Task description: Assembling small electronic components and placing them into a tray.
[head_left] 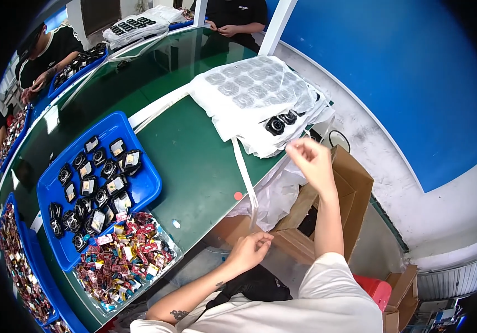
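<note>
My left hand point(249, 253) is low in front of the table's near edge, its fingers curled together. Just above it hangs the end of a white strap point(240, 162). Whether the hand holds anything is hidden. My right hand point(310, 161) is raised beside the near right corner of a white-wrapped stack point(222, 119), fingers bent into a pinch. What, if anything, is between those fingertips does not show. Black round-faced watch-like units point(275, 126) show at the stack's uncovered corner, and more sit in pockets under the translucent film.
On the green table point(194, 161) a blue tray point(152, 180) holds several black units. Beside it lies a clear tray of small red, yellow and blue parts point(130, 252). An open cardboard box point(355, 194) stands below my right arm. Other people point(238, 28) sit across the table.
</note>
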`<action>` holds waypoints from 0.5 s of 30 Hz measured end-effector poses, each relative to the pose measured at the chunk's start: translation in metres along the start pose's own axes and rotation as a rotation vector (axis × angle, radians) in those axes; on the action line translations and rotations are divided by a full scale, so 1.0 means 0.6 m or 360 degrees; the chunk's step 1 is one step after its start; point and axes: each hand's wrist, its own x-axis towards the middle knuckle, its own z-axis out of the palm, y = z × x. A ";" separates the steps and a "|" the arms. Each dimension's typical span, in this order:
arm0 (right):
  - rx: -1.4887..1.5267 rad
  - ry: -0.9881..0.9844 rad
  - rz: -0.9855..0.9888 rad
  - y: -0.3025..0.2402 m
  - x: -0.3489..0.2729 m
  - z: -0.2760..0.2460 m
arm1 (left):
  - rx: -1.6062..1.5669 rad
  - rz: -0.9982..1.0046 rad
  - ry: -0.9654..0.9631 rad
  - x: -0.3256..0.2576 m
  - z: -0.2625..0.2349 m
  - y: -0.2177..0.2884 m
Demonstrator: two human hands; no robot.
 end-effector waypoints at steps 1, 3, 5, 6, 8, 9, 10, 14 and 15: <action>-0.0216 0.0207 -0.0072 -0.019 0.036 -0.003 | 0.0041 0.0005 -0.0021 -0.006 0.002 0.001; -0.0744 0.0171 -0.0049 -0.031 0.113 -0.012 | 0.0085 0.0159 -0.0051 -0.014 0.006 0.010; -0.0936 0.0034 -0.0279 0.025 0.178 -0.017 | 0.0136 0.0326 -0.0089 -0.023 0.002 0.030; -0.0924 0.0031 -0.0292 0.017 0.193 -0.017 | 0.0153 0.0358 -0.0070 -0.027 -0.005 0.043; -0.1019 -0.0090 -0.0053 0.002 0.215 -0.023 | 0.0175 0.0391 -0.0033 -0.032 -0.022 0.076; -0.0954 -0.0110 -0.0140 -0.004 0.220 -0.028 | 0.0183 0.0480 -0.0004 -0.033 -0.032 0.099; -0.0777 -0.0085 -0.0100 -0.011 0.227 -0.035 | 0.0190 0.0570 0.0022 -0.032 -0.043 0.124; -0.0049 0.0126 -0.0127 -0.003 0.248 -0.044 | -0.0097 0.0578 0.0397 0.000 -0.089 0.221; -0.0042 0.0124 -0.0127 0.000 0.248 -0.045 | -0.0237 0.0585 0.0531 0.016 -0.100 0.234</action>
